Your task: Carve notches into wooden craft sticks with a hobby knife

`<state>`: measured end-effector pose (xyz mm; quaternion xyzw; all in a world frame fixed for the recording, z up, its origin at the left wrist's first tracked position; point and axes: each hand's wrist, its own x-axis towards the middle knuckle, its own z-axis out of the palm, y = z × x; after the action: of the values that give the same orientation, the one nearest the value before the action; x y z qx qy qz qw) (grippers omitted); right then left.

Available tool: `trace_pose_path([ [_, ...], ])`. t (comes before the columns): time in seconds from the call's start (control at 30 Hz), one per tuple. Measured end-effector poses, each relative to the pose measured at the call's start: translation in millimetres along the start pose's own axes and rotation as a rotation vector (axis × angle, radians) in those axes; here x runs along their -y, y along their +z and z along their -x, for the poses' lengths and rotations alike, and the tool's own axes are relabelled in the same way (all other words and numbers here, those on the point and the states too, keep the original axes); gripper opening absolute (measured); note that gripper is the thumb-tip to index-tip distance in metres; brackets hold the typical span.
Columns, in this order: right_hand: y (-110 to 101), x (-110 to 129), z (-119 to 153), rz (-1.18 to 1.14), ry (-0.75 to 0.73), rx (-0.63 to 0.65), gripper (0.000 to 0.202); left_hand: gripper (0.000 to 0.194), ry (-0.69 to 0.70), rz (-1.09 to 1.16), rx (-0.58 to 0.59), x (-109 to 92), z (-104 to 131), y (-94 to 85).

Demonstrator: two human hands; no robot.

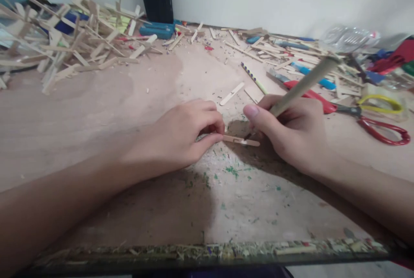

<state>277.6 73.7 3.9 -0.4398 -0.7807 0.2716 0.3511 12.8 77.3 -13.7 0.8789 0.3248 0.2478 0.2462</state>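
My left hand [197, 129] pinches one end of a wooden craft stick [232, 139] between thumb and fingers, holding it low over the table. In my right hand [287, 131] is a tool with a thick tan handle [304, 84], gripped like a pen and tilted up to the right. Its thin dark tip meets the stick near a notch, where a pale patch shows. The exact kind of tip is too small to make out. Just beyond my hands lies another notched craft stick [232, 93].
Scissors with red and yellow handles [360, 112] lie right of my right hand. A tangled heap of sticks [80, 36] rises at the back left. Stick pieces, a blue marker [313, 75] and a clear plastic bottle [351, 38] crowd the back right. Green scraps [232, 171] dot the tabletop.
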Motion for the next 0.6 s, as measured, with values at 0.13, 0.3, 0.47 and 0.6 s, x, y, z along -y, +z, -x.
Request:
trace_pose_path([
  [0.13, -16, -17, -13, 0.135, 0.102, 0.025, 0.071, 0.015, -0.034, 0.054, -0.002, -3, 2, 2.3],
  [0.3, -40, -28, -23, 0.38, 0.118, 0.304, 0.071, 0.018, -0.01, 0.019, -0.005, -12, 4, 1.7],
  [0.47, -51, -32, -19, 0.565, 0.036, 0.374, 0.047, 0.018, 0.099, -0.042, 0.031, -22, 5, -0.3],
  [0.6, -53, -46, -24, 0.599, 0.042, 0.288, 0.034, 0.018, 0.149, -0.133, -0.003, -25, 5, 5.0],
])
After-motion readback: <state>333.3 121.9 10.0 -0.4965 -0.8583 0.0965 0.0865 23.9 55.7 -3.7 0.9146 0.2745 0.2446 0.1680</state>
